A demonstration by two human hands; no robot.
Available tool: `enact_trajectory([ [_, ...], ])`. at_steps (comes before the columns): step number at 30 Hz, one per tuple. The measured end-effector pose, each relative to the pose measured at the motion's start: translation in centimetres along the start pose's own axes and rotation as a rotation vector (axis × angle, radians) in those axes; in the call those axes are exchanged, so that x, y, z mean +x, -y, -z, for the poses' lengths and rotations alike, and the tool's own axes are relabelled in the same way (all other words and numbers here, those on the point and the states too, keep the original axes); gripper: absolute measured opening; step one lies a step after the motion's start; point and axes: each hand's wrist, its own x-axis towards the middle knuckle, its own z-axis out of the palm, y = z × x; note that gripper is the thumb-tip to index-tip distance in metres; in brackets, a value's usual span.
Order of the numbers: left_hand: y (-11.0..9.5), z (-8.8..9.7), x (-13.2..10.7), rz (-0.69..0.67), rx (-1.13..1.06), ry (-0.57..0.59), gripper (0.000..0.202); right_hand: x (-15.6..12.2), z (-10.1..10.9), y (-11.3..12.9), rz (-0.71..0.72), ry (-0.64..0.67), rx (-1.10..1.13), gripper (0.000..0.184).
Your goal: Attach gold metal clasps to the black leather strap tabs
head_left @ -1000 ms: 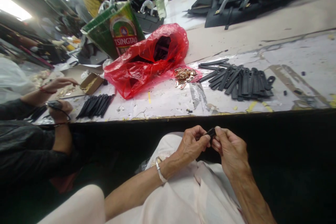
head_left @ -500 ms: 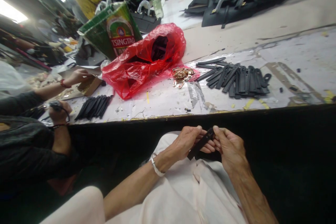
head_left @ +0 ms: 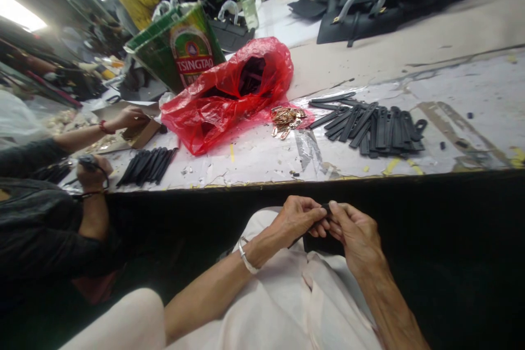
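Observation:
Over my lap, below the table edge, my left hand [head_left: 297,220] and my right hand [head_left: 353,232] meet, both closed on a narrow black strap [head_left: 327,208]. Only its top end shows between my fingertips; the rest is hidden behind my fingers. A silver bracelet [head_left: 246,256] is on my left wrist. On the table above lie a row of similar black straps [head_left: 371,127] and a small heap of gold metal clasps [head_left: 286,119].
A red plastic bag [head_left: 229,93] lies open beside a green beer carton [head_left: 180,52]. Black handbags [head_left: 381,0] sit at the far right. At left, another person's hands [head_left: 92,170] work near a bundle of black straps [head_left: 145,165] and a small cardboard box [head_left: 141,132].
The strap was drawn out slanting between my hands half a second ago; now my fingers have closed together over it again. The other person's far hand reached to the cardboard box.

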Motion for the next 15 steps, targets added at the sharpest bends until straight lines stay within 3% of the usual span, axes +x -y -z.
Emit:
enact_trajectory([
  [6,0.2,-0.2,0.3,0.05,0.017,-0.053,0.029,0.1,0.4,-0.6,-0.014,0.035,-0.008,0.048],
  [15,0.1,-0.2,0.4,0.101,0.015,-0.046,0.024,0.6,0.7,-1.5,0.038,-0.03,-0.11,0.048],
])
